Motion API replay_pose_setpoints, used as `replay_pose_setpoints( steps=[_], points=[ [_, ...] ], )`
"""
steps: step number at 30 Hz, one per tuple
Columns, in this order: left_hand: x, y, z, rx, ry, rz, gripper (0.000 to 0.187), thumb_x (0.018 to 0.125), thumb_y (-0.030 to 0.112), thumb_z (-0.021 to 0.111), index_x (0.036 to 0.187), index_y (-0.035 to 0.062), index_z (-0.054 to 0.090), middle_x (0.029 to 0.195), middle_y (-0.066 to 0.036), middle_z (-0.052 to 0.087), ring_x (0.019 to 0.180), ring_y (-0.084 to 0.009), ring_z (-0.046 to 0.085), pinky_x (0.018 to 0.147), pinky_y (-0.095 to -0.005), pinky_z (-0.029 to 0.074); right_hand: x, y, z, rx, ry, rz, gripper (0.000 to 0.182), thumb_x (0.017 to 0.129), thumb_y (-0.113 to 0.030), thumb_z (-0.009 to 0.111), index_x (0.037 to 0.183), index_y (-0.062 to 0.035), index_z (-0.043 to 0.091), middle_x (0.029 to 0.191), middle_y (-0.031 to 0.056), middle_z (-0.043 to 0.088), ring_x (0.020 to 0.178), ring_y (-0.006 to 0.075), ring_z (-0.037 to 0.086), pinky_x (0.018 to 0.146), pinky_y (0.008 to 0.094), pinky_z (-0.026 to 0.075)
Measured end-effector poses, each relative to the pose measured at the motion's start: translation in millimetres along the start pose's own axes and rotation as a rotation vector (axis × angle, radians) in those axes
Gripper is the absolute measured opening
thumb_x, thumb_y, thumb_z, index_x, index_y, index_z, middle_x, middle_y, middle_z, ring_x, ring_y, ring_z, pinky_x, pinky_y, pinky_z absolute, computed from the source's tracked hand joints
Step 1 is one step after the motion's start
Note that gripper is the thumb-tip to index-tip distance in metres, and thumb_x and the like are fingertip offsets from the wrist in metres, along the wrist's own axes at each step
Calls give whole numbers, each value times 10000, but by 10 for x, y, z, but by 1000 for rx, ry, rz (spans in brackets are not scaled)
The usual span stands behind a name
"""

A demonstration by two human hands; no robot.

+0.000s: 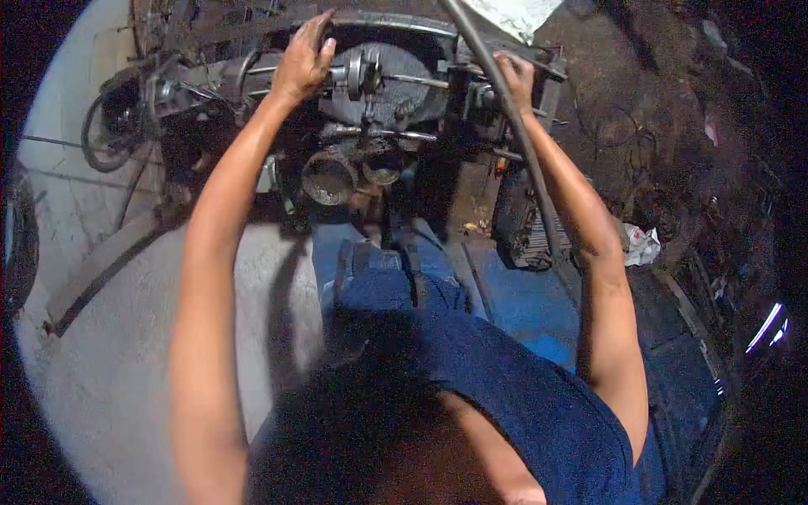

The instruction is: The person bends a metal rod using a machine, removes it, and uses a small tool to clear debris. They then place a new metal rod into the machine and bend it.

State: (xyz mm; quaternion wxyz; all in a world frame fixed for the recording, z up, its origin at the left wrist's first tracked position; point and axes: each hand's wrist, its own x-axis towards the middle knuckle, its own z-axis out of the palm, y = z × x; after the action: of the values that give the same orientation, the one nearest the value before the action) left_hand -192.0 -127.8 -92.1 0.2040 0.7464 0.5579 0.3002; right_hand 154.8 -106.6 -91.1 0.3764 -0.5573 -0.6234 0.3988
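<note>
My left hand (305, 63) is at the far side of a greasy machine, with its fingers stretched out and its thumb apart. Just right of it is a flanged metal part (362, 74) on a horizontal shaft (417, 81). My right hand (518, 82) is at the machine's right-hand block (480, 105), its fingers curled over a part there. What those fingers hold is hidden. A thick dark bar or hose (532, 160) runs in front of my right wrist.
Two round metal containers (330, 178) (383, 168) sit below the shaft, close to my legs. A coiled black cable or belt (105, 126) is at the left. Crumpled white paper or plastic (642, 244) lies right of my right arm. Pale concrete floor (143, 337) spreads at left.
</note>
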Motion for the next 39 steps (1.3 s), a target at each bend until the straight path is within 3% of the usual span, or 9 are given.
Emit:
replay_pose_setpoints(
  steps=[5, 9, 11, 17, 24, 28, 34, 36, 39],
  points=[
    [-38, 12, -19, 61, 53, 31, 523, 858, 313, 451, 1262, -12, 376, 1236, -227, 435, 1155, -364, 408, 987, -386, 319, 56, -181, -198, -360, -115, -36, 382, 827, -302, 509, 994, 29, 601, 893, 238, 615, 871, 351, 600, 807, 393, 440],
    [-384, 482, -262, 76, 241, -7, 479, 831, 228, 516, 1230, -15, 411, 1175, -240, 476, 1115, -385, 432, 962, -405, 338, -48, -737, -493, -539, -124, -18, 458, 853, -393, 479, 1059, 5, 575, 949, 236, 605, 917, 359, 582, 820, 400, 428],
    [-768, 754, -418, 10, 302, -170, 448, 824, 197, 530, 1203, -24, 437, 1122, -246, 501, 1067, -385, 458, 935, -416, 352, -205, -1050, -617, -406, -128, 103, 492, 866, -428, 445, 1066, 4, 571, 958, 233, 605, 931, 359, 576, 830, 406, 423],
    [-2185, 1000, -663, 219, 465, -493, 407, 822, 252, 571, 1100, -39, 517, 1040, -225, 537, 964, -351, 504, 861, -398, 390, -601, -1297, -365, -442, -222, -46, 444, 890, -396, 424, 1123, -31, 521, 949, 249, 588, 901, 405, 560, 796, 446, 446],
    [-2934, 869, -651, 136, 225, -820, 474, 788, 411, 571, 942, -37, 606, 747, -233, 612, 752, -390, 594, 689, -436, 450, -689, -1308, -191, -609, -19, -118, 381, 911, -326, 396, 1134, -35, 502, 971, 257, 566, 905, 419, 545, 792, 471, 442],
    [-2857, 904, -661, 222, 34, -907, 489, 772, 455, 573, 972, 12, 622, 804, -225, 622, 814, -394, 594, 714, -431, 452, -723, -1423, -241, -604, -11, -113, 417, 898, -394, 385, 998, -22, 547, 911, 251, 591, 860, 401, 575, 760, 484, 463],
    [-2787, 816, -435, 55, -88, -781, 447, 742, 421, 626, 929, 15, 630, 891, -216, 622, 838, -389, 594, 730, -426, 461, -773, -1409, -228, -579, 86, -82, 450, 868, -395, 443, 1016, 11, 570, 956, 244, 591, 899, 386, 575, 803, 450, 463],
    [-2785, 832, -341, 336, -108, -918, 421, 713, 382, 666, 923, 18, 635, 928, -218, 621, 863, -388, 593, 753, -425, 470, -767, -1341, -212, -578, 53, -96, 420, 866, -370, 454, 980, 12, 588, 969, 237, 587, 923, 383, 567, 819, 448, 455],
    [-2791, 747, -299, 316, -174, -950, 410, 694, 355, 686, 932, 26, 636, 953, -216, 618, 904, -384, 586, 783, -430, 473, -768, -1313, -233, -575, -1, -107, 366, 878, -332, 454, 1074, -41, 555, 998, 209, 568, 947, 369, 551, 837, 427, 446]
  ],
)
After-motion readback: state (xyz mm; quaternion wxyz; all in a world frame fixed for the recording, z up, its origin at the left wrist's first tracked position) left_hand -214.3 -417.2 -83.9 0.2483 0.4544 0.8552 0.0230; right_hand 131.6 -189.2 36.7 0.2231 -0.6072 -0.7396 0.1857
